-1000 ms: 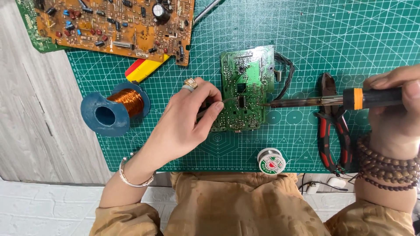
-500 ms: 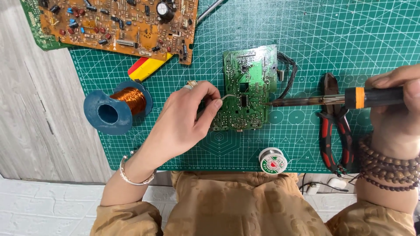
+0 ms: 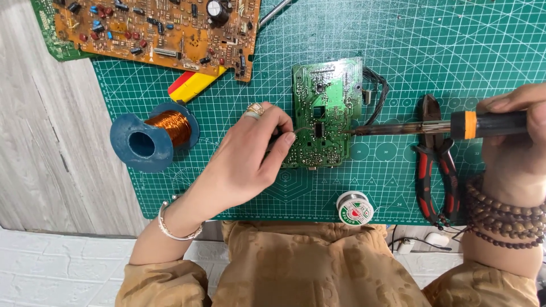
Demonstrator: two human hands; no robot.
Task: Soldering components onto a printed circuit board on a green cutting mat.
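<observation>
I see the green circuit board point(image 3: 325, 113) mid-mat; my left hand point(image 3: 250, 159) pinches a thin wire point(image 3: 301, 130) against it, my right hand point(image 3: 515, 142) grips the soldering iron point(image 3: 432, 126), tip touching the board. Pliers point(image 3: 435, 159) lie just right, open cutting mat point(image 3: 455, 45) beyond

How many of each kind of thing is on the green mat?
Circuit boards: 2, green board, orange board
Spools: 2, copper wire spool, solder spool
Pliers: 1
Soldering iron: 1
Yellow-red tool: 1
Total: 7
</observation>
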